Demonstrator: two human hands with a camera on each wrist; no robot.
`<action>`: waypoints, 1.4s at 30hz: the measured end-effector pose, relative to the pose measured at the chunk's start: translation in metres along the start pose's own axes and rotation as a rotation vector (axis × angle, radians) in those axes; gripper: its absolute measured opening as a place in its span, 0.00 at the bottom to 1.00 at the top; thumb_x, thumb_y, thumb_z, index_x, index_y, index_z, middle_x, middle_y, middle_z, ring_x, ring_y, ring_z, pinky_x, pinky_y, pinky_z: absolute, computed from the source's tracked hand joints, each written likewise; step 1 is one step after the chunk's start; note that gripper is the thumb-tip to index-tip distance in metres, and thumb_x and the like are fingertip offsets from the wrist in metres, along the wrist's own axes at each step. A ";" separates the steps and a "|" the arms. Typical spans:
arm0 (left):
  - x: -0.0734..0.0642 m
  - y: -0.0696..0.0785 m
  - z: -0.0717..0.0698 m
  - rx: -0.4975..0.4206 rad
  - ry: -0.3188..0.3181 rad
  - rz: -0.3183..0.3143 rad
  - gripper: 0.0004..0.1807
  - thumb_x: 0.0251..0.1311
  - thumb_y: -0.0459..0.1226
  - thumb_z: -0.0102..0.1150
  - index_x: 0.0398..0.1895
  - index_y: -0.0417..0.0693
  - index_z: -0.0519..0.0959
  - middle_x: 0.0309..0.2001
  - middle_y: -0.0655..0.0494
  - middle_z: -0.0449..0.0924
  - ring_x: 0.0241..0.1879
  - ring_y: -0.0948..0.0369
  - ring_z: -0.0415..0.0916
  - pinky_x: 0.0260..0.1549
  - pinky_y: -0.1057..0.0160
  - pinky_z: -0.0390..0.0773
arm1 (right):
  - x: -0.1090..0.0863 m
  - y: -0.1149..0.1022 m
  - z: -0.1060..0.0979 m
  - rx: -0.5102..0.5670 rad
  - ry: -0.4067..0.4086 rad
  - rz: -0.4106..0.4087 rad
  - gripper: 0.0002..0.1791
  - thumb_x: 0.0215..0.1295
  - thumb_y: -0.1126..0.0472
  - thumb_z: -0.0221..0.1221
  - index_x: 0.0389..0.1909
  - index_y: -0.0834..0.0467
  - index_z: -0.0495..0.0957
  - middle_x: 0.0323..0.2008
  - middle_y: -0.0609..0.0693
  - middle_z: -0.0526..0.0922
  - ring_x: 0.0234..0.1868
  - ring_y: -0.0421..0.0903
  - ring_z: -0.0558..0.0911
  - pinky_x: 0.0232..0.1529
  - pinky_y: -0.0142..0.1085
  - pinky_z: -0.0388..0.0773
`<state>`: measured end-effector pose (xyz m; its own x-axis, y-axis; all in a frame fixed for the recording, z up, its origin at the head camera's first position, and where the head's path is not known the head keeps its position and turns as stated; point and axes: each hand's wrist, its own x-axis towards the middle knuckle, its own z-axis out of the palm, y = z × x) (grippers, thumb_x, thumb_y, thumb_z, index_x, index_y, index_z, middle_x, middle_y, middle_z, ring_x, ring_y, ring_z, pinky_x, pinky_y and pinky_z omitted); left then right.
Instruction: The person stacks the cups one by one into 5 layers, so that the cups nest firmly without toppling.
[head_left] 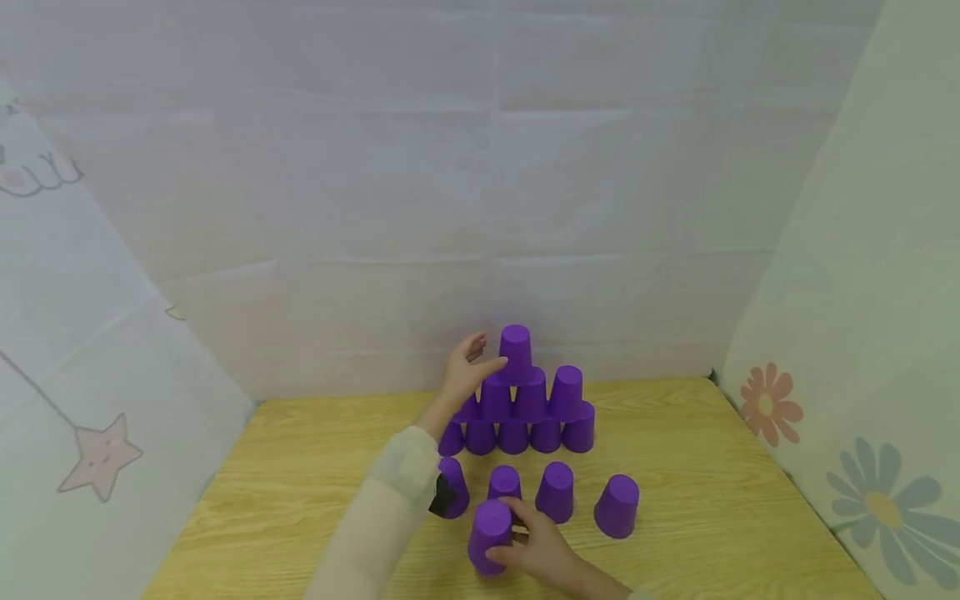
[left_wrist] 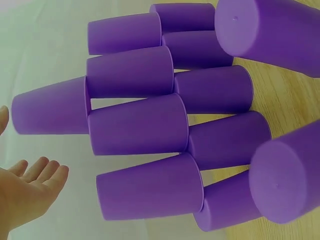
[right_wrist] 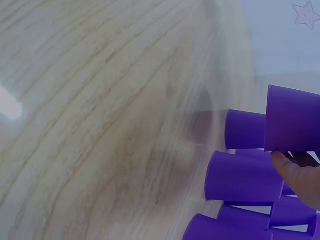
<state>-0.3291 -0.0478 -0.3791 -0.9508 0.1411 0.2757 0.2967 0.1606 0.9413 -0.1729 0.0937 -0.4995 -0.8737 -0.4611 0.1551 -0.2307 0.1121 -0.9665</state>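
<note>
Purple plastic cups stand upside down in a tiered stack, with several in the bottom row, several above them and a single top cup (head_left: 516, 354) (left_wrist: 52, 107). My left hand (head_left: 467, 371) (left_wrist: 32, 190) is beside that top cup, fingers spread and thumb at its side; the left wrist view shows a gap between hand and cup. Nearer to me, my right hand (head_left: 543, 550) (right_wrist: 302, 180) grips an upside-down purple cup (head_left: 491, 537) (right_wrist: 295, 120) between thumb and fingers, in front of the stack.
Between the stack and me, more upside-down cups stand apart on the wooden table (head_left: 720, 500): a left cup (head_left: 456, 487), a partly hidden cup (head_left: 505, 479), a middle cup (head_left: 555, 492) and a right cup (head_left: 617, 506). A pale cloth backdrop (head_left: 375, 208) rises behind.
</note>
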 end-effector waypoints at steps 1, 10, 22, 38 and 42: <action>-0.004 0.004 -0.002 -0.011 0.002 0.010 0.34 0.47 0.34 0.62 0.58 0.37 0.60 0.55 0.40 0.64 0.55 0.47 0.59 0.52 0.54 0.61 | 0.000 -0.002 -0.002 -0.008 0.002 -0.009 0.27 0.49 0.61 0.62 0.52 0.60 0.66 0.44 0.51 0.73 0.46 0.47 0.72 0.46 0.42 0.70; -0.037 -0.003 -0.025 -0.009 0.037 0.056 0.34 0.47 0.35 0.62 0.58 0.39 0.61 0.55 0.43 0.64 0.55 0.51 0.60 0.53 0.55 0.60 | -0.005 -0.015 -0.027 0.006 0.013 -0.054 0.28 0.52 0.62 0.60 0.54 0.64 0.64 0.46 0.55 0.72 0.46 0.46 0.72 0.47 0.40 0.69; -0.093 -0.014 -0.043 0.062 0.096 0.072 0.32 0.46 0.31 0.62 0.56 0.31 0.61 0.55 0.35 0.62 0.55 0.45 0.59 0.53 0.49 0.58 | -0.011 -0.032 -0.064 -0.049 0.068 -0.018 0.31 0.51 0.60 0.61 0.56 0.63 0.61 0.48 0.58 0.70 0.48 0.52 0.72 0.45 0.36 0.71; -0.119 -0.087 -0.038 0.123 0.173 -0.066 0.38 0.43 0.39 0.65 0.57 0.36 0.61 0.55 0.39 0.63 0.55 0.46 0.59 0.50 0.48 0.61 | 0.001 -0.056 -0.118 -0.220 0.177 -0.094 0.30 0.51 0.59 0.61 0.56 0.59 0.63 0.48 0.54 0.72 0.48 0.50 0.71 0.46 0.37 0.70; -0.124 -0.096 -0.033 0.127 0.166 -0.069 0.38 0.42 0.39 0.66 0.57 0.36 0.61 0.55 0.37 0.63 0.55 0.44 0.58 0.49 0.46 0.61 | 0.008 -0.062 -0.127 -0.246 0.213 -0.082 0.31 0.51 0.56 0.61 0.57 0.56 0.63 0.48 0.52 0.72 0.49 0.50 0.71 0.46 0.40 0.71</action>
<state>-0.2423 -0.1126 -0.4969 -0.9678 -0.0357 0.2493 0.2289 0.2873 0.9301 -0.2200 0.1949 -0.4127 -0.9121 -0.2855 0.2943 -0.3774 0.3038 -0.8748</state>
